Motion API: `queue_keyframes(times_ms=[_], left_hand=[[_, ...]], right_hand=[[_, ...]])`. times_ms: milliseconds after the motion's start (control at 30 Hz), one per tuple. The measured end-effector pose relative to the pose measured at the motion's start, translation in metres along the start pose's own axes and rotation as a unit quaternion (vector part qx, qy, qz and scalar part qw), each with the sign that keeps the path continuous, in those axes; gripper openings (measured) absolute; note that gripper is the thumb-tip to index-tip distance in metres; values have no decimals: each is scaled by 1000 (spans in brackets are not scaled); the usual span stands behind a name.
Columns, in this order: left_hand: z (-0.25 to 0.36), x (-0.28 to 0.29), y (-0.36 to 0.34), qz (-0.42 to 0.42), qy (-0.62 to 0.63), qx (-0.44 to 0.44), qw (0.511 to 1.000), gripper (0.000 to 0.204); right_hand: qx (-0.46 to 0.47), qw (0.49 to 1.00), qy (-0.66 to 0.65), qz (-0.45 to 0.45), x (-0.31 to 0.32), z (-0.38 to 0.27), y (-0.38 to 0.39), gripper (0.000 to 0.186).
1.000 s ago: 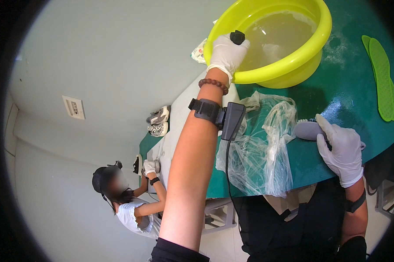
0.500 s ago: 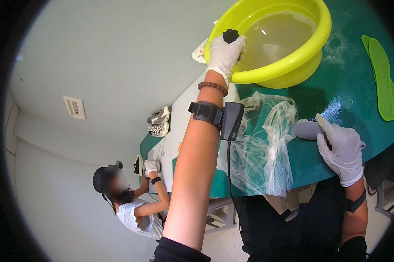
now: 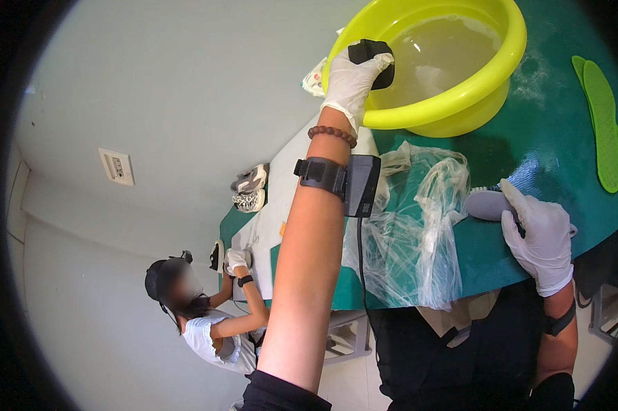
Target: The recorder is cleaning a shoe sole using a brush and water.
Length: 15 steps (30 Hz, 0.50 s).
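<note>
My left hand (image 3: 350,79), in a white glove, is closed on a black, blocky item (image 3: 376,63) with rounded edges. It holds this item over the left side of a yellow-green basin (image 3: 453,103), and the glove hides much of its shape. Cloudy greyish water (image 3: 453,51) stands in the basin. At the right, my gloved right hand (image 3: 538,236) grips a grey scrubbing brush (image 3: 488,205) just over the table, its white bristles facing away from me. Crumpled clear plastic (image 3: 425,226) lies between my arms.
Green insoles (image 3: 602,127) lie at the far right of the green table (image 3: 528,154). To the left, a co-worker (image 3: 216,329) with gloved hands works beside a black shoe (image 3: 216,257). A pair of grey and patterned shoes (image 3: 250,188) stands near the wall, which carries a socket (image 3: 116,166).
The black item has turned in my left hand, and more of it now shows beyond the fingers. My right hand and the brush have hardly moved.
</note>
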<state>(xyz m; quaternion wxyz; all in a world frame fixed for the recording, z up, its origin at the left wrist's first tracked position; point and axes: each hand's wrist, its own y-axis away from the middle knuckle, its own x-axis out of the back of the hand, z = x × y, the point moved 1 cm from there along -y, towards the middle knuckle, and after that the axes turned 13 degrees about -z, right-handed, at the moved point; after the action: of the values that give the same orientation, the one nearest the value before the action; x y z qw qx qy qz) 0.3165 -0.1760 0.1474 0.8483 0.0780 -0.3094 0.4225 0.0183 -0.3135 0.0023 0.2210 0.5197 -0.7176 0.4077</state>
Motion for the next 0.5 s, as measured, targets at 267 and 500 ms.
queue_keyframes(times_ms=[267, 500], left_hand=[[8, -6, 5, 41, -42, 14, 998, 44], [-5, -3, -1, 28, 41, -3, 999, 37]], right_hand=[[2, 1000, -3, 5, -1, 2, -1, 42], [-1, 1000, -12, 2, -1, 0, -1, 42]])
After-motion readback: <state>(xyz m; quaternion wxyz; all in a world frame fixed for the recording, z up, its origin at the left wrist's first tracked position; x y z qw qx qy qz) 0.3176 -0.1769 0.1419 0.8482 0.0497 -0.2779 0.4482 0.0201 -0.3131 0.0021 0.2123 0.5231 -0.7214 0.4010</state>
